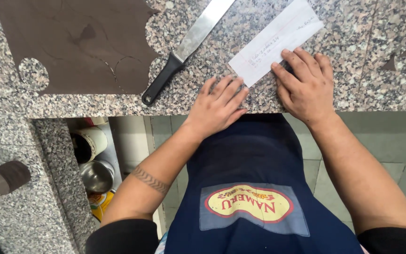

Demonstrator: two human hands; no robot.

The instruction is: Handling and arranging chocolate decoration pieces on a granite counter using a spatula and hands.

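My left hand (218, 106) lies flat on the front edge of the speckled granite counter (353, 70), fingers spread, fingertips just short of a white paper slip (278, 40). My right hand (305, 85) rests palm down beside it, its fingers pressing the near corner of that slip. The slip lies diagonally, running up and to the right. Neither hand holds anything.
A long metal spatula (189, 44) with a black handle lies diagonally left of my hands. A rolled-out brown sheet (76, 42) with round cut-outs covers the counter's left. A brown cylinder (6, 176) sits on the lower left counter. Tins (90, 143) and a steel bowl (97, 175) stand below.
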